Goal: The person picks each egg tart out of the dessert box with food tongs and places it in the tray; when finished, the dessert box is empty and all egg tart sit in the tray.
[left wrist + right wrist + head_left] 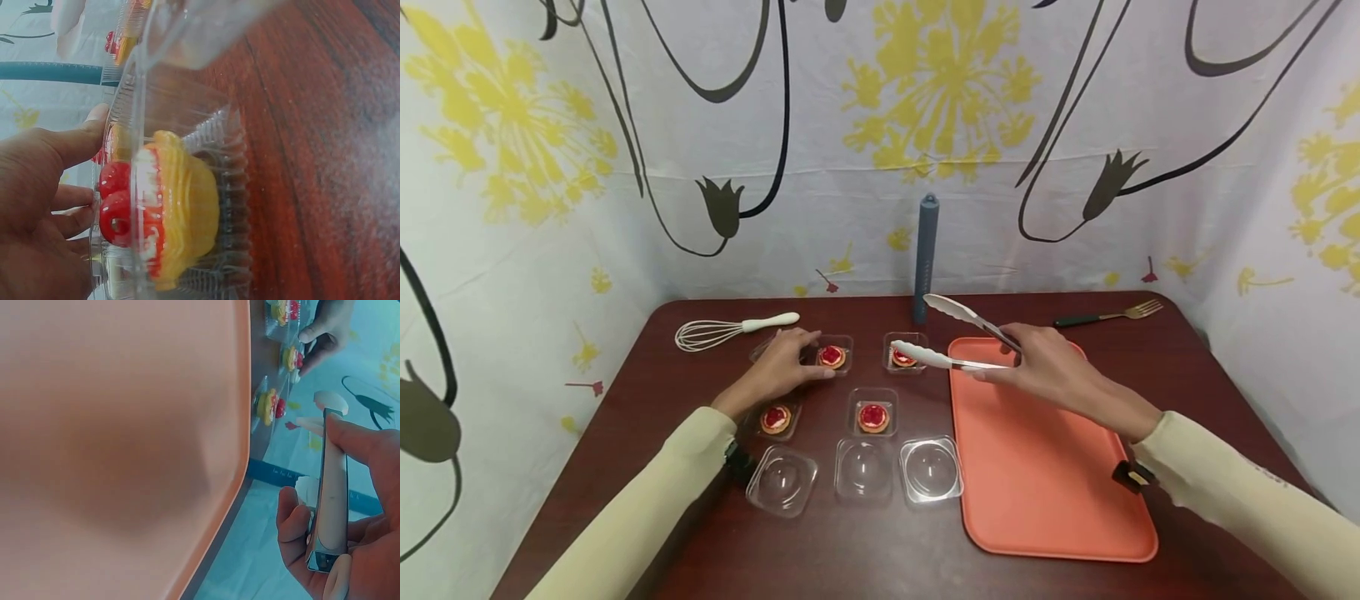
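In the head view my left hand [778, 367] reaches to the back row, its thumb and forefinger at opposite edges of a clear plastic container [847, 343]. A cherry-topped tart [831, 357] sits inside that container. My right hand [1048, 362] grips metal tongs [992, 327] with white tips, arms spread, above the tray's back left corner. The lower tip overlaps another tart [904, 357] in its container. Nearer stand two more tarts, a middle one [873, 417] and a left one [775, 419], which also fills the left wrist view as a yellow-crusted tart [181, 212].
An orange tray [1052, 492] lies at right. Clear plastic lids [782, 481] line up in front of the containers. A whisk [737, 329] lies at back left, a fork [1108, 315] at back right. A blue stick-like object [927, 258] stands at the back edge.
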Available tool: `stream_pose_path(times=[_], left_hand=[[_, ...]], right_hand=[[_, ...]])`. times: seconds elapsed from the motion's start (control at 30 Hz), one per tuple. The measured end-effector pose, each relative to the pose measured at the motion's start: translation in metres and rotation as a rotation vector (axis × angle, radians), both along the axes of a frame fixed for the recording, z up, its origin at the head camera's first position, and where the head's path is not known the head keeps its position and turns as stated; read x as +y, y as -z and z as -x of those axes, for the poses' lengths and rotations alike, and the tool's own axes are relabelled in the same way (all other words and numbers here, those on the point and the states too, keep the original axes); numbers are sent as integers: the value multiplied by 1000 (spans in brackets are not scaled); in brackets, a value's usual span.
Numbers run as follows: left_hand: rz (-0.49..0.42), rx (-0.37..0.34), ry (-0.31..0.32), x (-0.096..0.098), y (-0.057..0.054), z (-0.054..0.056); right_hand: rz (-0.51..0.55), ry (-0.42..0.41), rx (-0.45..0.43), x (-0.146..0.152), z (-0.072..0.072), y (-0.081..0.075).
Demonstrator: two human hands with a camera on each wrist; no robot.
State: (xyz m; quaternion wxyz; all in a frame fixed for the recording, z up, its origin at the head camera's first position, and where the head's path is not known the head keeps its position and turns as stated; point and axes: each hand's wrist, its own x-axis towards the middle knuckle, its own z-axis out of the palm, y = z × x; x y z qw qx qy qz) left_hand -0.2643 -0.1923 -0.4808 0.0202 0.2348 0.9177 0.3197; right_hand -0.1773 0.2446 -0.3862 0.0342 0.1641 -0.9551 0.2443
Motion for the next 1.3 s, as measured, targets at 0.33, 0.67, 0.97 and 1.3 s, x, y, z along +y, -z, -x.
stream_pose_path(times=[0.33,0.67,0.97,1.3], left_hand=[[75,-32,-16,12,-32,-20],[96,-40,-28,13,-37,-23],[84,-32,-25,15,-36,-22],[80,-44,-31,14,-33,-20]], right_hand=[[-6,-67,23,-23,17,-3],[7,-125,6,-43,22,2],[-6,-176,49,-55,21,10],[-48,-225,92,-69,30,10]])
